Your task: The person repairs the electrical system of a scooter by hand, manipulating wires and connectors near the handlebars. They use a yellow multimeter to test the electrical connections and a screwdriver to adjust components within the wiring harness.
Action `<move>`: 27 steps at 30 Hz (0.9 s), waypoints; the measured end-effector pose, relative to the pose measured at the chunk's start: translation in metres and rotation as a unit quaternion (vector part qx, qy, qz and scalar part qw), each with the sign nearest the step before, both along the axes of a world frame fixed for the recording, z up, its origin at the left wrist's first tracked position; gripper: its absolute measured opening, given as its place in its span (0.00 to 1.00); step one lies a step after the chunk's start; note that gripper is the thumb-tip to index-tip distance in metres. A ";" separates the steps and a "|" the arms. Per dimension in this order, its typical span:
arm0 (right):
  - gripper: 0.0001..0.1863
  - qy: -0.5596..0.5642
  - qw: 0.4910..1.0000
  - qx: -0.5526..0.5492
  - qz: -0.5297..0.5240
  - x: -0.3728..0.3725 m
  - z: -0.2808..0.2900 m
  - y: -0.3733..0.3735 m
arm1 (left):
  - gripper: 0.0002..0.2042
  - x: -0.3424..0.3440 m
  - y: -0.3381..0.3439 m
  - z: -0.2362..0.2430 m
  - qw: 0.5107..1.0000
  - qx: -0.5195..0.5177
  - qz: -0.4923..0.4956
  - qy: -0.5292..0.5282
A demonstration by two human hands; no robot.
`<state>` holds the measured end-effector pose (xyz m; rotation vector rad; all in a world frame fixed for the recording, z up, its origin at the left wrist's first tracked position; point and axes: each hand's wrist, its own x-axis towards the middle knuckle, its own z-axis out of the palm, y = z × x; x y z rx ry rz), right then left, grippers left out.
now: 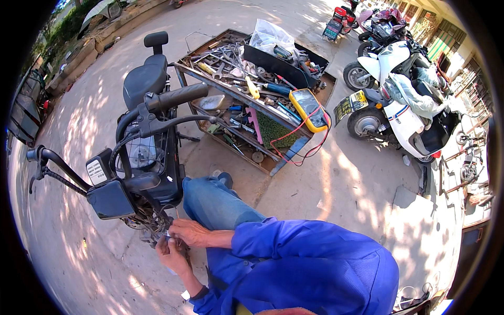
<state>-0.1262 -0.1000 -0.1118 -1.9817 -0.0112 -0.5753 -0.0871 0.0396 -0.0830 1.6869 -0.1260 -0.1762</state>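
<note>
Low at the front of a black electric bike point(137, 181), my two hands meet beside a bundle of dark wires point(156, 223). My right hand point(189, 232) is closed, its fingertips pinched together at the wiring. Just below it, my left hand point(172, 256) also has its fingers bent in a pinch. Something small and pale shows between the fingertips, too little of it visible to name. Above the wires is the bike's dark display panel point(111, 199), with the handlebar point(178, 97) rising beyond.
A metal tool cart point(252, 107) full of wrenches and pliers stands ahead. On its right edge lies a yellow multimeter point(308, 109) with red and black leads hanging down. Parked scooters point(407, 123) line the right side. My bent knee point(215, 202) is close to the bike.
</note>
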 end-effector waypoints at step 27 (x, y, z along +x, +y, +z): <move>0.08 0.004 0.996 0.093 -0.005 0.001 -0.004 0.002 | 0.19 0.002 0.006 0.010 0.997 -0.047 -0.024 0.055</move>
